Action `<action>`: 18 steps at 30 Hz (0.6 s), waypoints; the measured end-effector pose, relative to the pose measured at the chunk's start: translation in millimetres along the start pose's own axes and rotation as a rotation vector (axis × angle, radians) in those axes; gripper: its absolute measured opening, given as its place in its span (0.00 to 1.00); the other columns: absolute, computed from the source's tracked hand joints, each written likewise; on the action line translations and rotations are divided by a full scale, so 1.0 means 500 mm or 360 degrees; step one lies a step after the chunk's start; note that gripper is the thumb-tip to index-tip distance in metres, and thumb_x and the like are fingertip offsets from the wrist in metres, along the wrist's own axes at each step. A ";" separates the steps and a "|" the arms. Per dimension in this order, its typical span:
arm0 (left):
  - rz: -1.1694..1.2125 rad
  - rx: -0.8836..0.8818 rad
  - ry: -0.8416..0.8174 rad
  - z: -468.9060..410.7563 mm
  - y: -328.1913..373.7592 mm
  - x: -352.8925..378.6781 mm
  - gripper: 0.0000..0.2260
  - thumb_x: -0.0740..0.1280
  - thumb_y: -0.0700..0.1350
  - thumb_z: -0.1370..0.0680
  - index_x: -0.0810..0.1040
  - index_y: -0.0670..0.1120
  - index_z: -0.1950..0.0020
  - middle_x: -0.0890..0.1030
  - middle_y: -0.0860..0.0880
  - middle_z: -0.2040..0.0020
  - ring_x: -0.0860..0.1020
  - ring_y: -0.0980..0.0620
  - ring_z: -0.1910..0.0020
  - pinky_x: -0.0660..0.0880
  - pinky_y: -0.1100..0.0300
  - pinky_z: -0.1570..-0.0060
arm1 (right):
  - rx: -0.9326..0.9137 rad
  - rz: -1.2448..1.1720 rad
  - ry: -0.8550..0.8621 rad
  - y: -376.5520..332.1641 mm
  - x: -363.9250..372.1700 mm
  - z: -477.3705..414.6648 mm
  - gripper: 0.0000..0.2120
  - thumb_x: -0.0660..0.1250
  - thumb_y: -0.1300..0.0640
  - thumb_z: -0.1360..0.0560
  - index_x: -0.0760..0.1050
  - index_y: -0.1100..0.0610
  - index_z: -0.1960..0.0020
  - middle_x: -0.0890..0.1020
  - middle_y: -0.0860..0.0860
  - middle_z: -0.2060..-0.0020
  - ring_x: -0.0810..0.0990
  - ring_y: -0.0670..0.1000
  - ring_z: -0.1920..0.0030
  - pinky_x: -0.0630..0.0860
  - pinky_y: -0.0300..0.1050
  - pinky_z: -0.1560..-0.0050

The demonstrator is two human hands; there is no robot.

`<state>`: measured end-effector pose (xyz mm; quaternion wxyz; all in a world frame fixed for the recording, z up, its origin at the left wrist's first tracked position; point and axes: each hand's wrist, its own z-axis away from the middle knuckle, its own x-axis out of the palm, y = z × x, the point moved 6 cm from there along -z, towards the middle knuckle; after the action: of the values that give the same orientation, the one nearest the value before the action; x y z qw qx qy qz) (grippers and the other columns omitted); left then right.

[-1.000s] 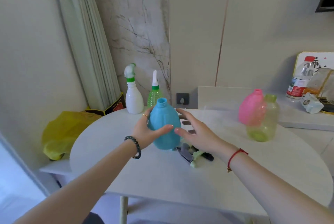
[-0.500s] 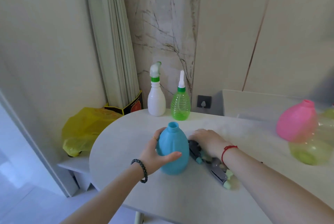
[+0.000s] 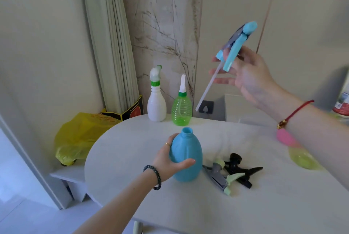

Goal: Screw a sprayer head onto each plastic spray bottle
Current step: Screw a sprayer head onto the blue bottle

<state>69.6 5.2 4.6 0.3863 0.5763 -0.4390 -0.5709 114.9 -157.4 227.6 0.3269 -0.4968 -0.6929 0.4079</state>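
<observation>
Change: your right hand [image 3: 251,75], low among the loose heads half a second ago, is now raised at the far right, fingers pinching the light-blue plastic trigger sprayer head [image 3: 236,46]
Meaning: you have picked the matching head, so I judge the next move is to feed its tube into the open neck
Left hand: your left hand [image 3: 170,160] wraps the smooth blue pear-shaped plastic bottle [image 3: 187,156], holding it upright near the table's middle
Dip tube: the thin, stiff white tube [image 3: 206,88] slants down and left, well above the threaded neck
Loose heads: a grey and pale-green head [image 3: 221,179] and a black head [image 3: 239,169] lie just right of the bottle
Finished: the opaque white bottle [image 3: 156,105] and the ribbed translucent green bottle [image 3: 181,109], far side, wear heads
Surface: the matte pale round table [image 3: 188,205]
</observation>
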 end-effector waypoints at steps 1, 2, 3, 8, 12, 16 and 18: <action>-0.0004 0.0001 -0.0002 -0.001 0.004 0.009 0.31 0.74 0.52 0.35 0.59 0.64 0.40 0.73 0.62 0.46 0.74 0.65 0.49 0.74 0.72 0.60 | 0.0013 -0.0037 -0.0012 -0.011 0.002 0.007 0.03 0.61 0.58 0.24 0.73 0.55 0.56 0.80 0.51 0.60 0.82 0.52 0.66 0.81 0.44 0.67; -0.0011 -0.0001 -0.0005 -0.002 0.007 0.016 0.32 0.74 0.52 0.35 0.59 0.63 0.38 0.73 0.61 0.46 0.73 0.64 0.48 0.74 0.72 0.61 | 0.0042 -0.0040 -0.0020 -0.011 0.005 0.013 0.03 0.61 0.58 0.23 0.72 0.55 0.56 0.80 0.51 0.60 0.82 0.52 0.66 0.81 0.44 0.66; -0.0020 -0.0004 -0.0007 -0.002 0.010 0.022 0.33 0.74 0.53 0.35 0.59 0.62 0.37 0.73 0.61 0.46 0.73 0.64 0.48 0.74 0.71 0.61 | 0.0072 -0.0005 -0.0025 -0.004 0.008 0.020 0.03 0.60 0.58 0.23 0.72 0.56 0.55 0.79 0.51 0.60 0.81 0.53 0.66 0.81 0.44 0.66; -0.0040 -0.0010 -0.0002 -0.001 0.014 0.033 0.35 0.73 0.53 0.35 0.58 0.59 0.34 0.74 0.58 0.44 0.73 0.64 0.47 0.73 0.70 0.58 | 0.0200 0.0272 -0.0004 0.073 0.011 0.046 0.04 0.60 0.59 0.23 0.71 0.58 0.49 0.77 0.55 0.54 0.81 0.53 0.62 0.81 0.43 0.64; -0.0038 -0.0008 0.0007 -0.001 0.014 0.033 0.36 0.73 0.53 0.35 0.58 0.59 0.33 0.74 0.58 0.44 0.72 0.65 0.47 0.73 0.72 0.58 | 0.0303 0.0325 -0.0115 0.141 0.029 0.072 0.03 0.62 0.59 0.24 0.72 0.52 0.53 0.78 0.53 0.51 0.82 0.44 0.64 0.79 0.38 0.66; -0.0056 -0.0042 0.0020 -0.004 0.006 0.032 0.34 0.74 0.56 0.37 0.60 0.60 0.36 0.75 0.59 0.45 0.73 0.65 0.47 0.74 0.68 0.53 | 0.0340 0.0656 -0.0220 0.202 0.041 0.098 0.04 0.70 0.56 0.29 0.76 0.48 0.57 0.81 0.47 0.57 0.78 0.47 0.55 0.74 0.40 0.54; -0.0077 -0.0054 0.0035 -0.004 0.004 0.031 0.34 0.73 0.58 0.38 0.59 0.62 0.38 0.74 0.63 0.47 0.72 0.68 0.49 0.73 0.74 0.60 | 0.0376 0.0715 -0.0237 0.227 0.044 0.115 0.06 0.72 0.55 0.32 0.76 0.48 0.58 0.80 0.43 0.60 0.77 0.45 0.57 0.71 0.36 0.57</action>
<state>70.8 -10.4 1.9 0.3869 0.5864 -0.4109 -0.5810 107.1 -130.7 101.7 0.2319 -0.5651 -0.5351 0.5836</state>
